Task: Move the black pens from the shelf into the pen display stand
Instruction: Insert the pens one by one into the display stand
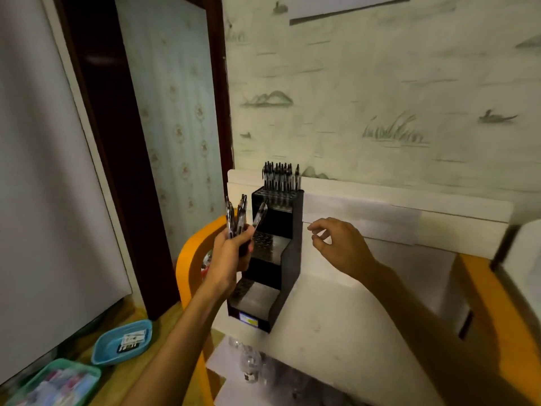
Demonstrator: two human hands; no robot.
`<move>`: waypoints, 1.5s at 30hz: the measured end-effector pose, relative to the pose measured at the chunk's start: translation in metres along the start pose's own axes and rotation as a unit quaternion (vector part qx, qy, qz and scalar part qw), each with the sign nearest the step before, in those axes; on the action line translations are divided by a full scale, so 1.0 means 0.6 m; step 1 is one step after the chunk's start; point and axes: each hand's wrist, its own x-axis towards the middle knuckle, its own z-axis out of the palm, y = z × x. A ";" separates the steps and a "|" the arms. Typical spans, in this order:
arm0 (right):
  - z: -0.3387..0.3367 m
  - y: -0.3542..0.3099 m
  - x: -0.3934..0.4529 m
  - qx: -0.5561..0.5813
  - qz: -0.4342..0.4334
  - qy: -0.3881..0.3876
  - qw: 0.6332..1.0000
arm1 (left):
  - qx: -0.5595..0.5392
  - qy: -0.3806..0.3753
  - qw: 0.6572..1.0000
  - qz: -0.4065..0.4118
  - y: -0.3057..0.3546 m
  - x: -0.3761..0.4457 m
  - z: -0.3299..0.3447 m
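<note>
Left hand grip closed round a bunch of black pens, left of the pen display stand. Right hand loose, empty. Advise: pinch one pen, seat upright in a free middle-tier hole.

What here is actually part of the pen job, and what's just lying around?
Part of the job:
left hand gripping a bunch of black pens
pen display stand
pens already in its top tier
right hand

Lying about:
blue tray
green tray

Dim room: pale wallpaper with painted reeds, dark wooden door frame, white surface, orange-edged furniture.
</note>
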 end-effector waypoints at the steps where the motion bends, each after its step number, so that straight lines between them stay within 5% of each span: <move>1: 0.011 0.000 0.018 0.001 0.000 0.001 1.000 | -0.002 -0.005 1.000 -0.006 0.002 0.024 -0.011; 26: 0.095 -0.038 0.268 -0.066 0.053 0.092 0.992 | -0.065 -0.165 0.983 -0.036 -0.051 0.406 -0.060; 33: 0.098 -0.069 0.316 0.131 0.138 0.111 0.975 | -0.062 -0.241 0.968 -0.015 -0.067 0.449 -0.051; 40: 0.115 -0.082 0.328 0.407 0.202 0.123 0.882 | -0.072 -0.286 0.956 0.005 -0.067 0.462 -0.031; 45: 0.110 -0.067 0.345 0.433 0.212 0.208 0.851 | -0.009 -0.215 0.976 0.018 -0.064 0.481 -0.028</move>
